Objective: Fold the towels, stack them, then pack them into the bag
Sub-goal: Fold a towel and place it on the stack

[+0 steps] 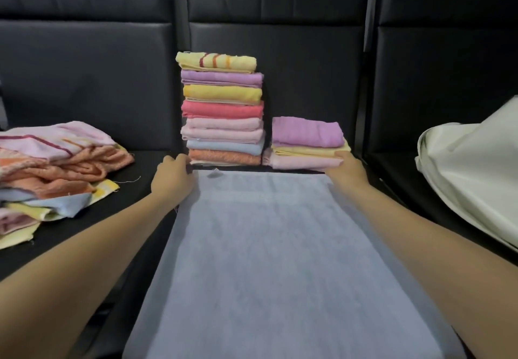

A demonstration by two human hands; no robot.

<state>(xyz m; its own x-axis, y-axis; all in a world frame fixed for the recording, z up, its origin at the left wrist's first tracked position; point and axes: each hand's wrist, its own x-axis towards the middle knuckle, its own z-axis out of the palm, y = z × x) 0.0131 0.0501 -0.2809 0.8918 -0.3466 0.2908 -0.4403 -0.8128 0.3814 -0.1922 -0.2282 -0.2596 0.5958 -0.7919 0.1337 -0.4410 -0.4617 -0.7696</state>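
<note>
Across the middle of the black leatherette seat point(145, 218), a pale blue towel point(280, 260) lies spread flat, a long rectangle of soft, finely napped cloth running from the near edge to the foot of the stacks. Left hand point(172, 176) sits at the far left corner of this towel, fingers curled down onto the corner; right hand point(346, 166) sits at the far right corner, fingers bent over the edge. Whether either hand actually pinches the cloth cannot be told. The two hands are set well apart, one at each corner.

Behind the towel, against the padded, panelled backrest point(280, 8), stands a tall stack of folded towels point(222, 109): yellow with red and orange stripes on top, then lilac, yellow, coral, two pale pink, pale blue and orange. Just beside it to the right is a short stack point(307, 143) of three: lilac over pale yellow over pale pink. At left lies a loose, rumpled heap of unfolded towels point(56, 168) in pink, orange, blue and yellow. At right rests a cream bag point(471, 173) of smooth, slightly glossy fabric, slumped in soft creases.
</note>
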